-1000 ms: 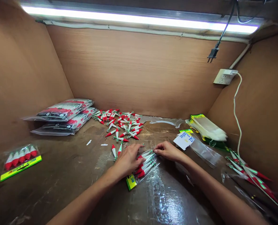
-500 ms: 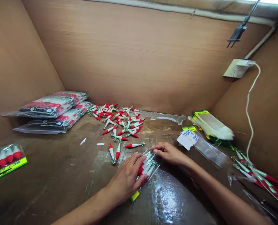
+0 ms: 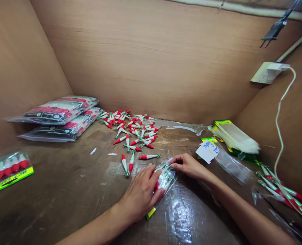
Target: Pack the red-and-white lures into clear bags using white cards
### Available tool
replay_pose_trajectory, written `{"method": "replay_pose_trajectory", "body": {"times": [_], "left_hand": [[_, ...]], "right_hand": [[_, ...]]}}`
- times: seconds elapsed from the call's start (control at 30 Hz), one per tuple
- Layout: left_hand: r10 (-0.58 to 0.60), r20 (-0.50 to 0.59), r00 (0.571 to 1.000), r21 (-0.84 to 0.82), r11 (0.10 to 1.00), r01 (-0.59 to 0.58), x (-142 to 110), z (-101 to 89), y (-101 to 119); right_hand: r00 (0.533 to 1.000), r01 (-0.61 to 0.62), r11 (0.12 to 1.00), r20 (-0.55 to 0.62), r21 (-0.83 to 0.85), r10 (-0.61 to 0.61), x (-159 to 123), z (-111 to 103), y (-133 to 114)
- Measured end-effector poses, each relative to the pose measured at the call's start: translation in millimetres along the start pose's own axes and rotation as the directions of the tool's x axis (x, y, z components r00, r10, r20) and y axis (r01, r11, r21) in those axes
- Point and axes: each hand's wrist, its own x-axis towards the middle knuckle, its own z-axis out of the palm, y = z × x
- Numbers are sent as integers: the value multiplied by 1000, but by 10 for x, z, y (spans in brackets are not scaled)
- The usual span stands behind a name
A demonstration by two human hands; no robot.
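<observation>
A clear plastic bag [image 3: 165,179] filled with red-and-white squid jigs lies slanted on the table in front of me, a yellow-green card strip at its near end. My left hand [image 3: 140,192] lies over its left side, thumb across the front and fingers along the edge, holding it. At the far end, where green hook crowns show, my right hand [image 3: 186,166] pinches the plastic edge between thumb and fingertips. Parts of the bag are hidden under my left hand. Just beyond are two loose jigs [image 3: 131,162] forming a V and a single jig [image 3: 149,157].
A pile of squid jigs [image 3: 135,131] spreads toward the back wall. Stacked bulk packs [image 3: 56,117] stand back left, a filled retail pack [image 3: 9,170] at far left. Empty bags [image 3: 236,136], a handwritten white card [image 3: 207,151], larger lures [image 3: 281,190] and a white cable [image 3: 278,136] are right.
The camera view has shifted slightly, so everything sits a little farther right or higher. Both hands stay on the bag; my right fingers have closed more tightly at its far edge.
</observation>
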Motion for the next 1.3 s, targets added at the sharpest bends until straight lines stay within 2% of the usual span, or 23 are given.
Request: {"method": "replay_pose_trajectory", "body": {"times": [0.17, 0.37, 0.57, 0.77, 0.97, 1.13, 1.3], "left_hand": [[4, -5, 1000, 73, 997, -3, -7, 20, 26], [14, 25, 1000, 58, 998, -15, -28, 25, 15], [10, 19, 1000, 56, 998, -11, -27, 36, 4], [40, -22, 999, 19, 999, -40, -23, -46, 42], [111, -29, 993, 48, 993, -109, -59, -90, 124], [103, -20, 994, 52, 993, -102, -49, -108, 135], [116, -6, 993, 32, 993, -115, -3, -105, 90]], "right_hand": [[999, 36, 999, 12, 7, -37, -6, -13, -5], [998, 20, 999, 59, 42, -22, 2, -3, 9], [998, 32, 999, -46, -37, -33, 7, 51, 19], [1000, 18, 999, -26, -28, -18, 10, 62, 11], [998, 7, 998, -64, -67, -11, -35, 32, -53], [989, 30, 998, 149, -53, -22, -90, -61, -59], [976, 52, 997, 212, -54, -39, -80, -111, -28]]}}
